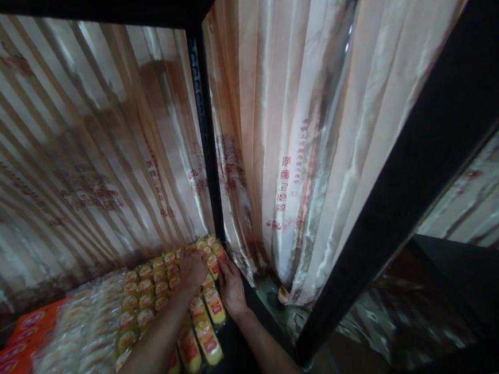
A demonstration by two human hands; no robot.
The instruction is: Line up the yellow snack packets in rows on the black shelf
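Observation:
Both my hands reach into the back corner of a dark shelf. My left hand [192, 268] rests palm down, fingers curled, on top of rows of small yellow snack packets [147, 287] with red labels. My right hand [231, 286] lies along the right edge of those rows, fingers pressed against the packets [214, 305] nearest the black upright post [208, 155]. Whether either hand actually grips a packet is hidden by the dim light and the backs of the hands.
Clear plastic-wrapped packs [78, 339] lie left of the yellow packets, and orange boxes [16, 355] sit at the far left. Shiny striped curtain fabric [291, 120] hangs behind the shelf. A thick black frame bar [405, 186] slants across the right side.

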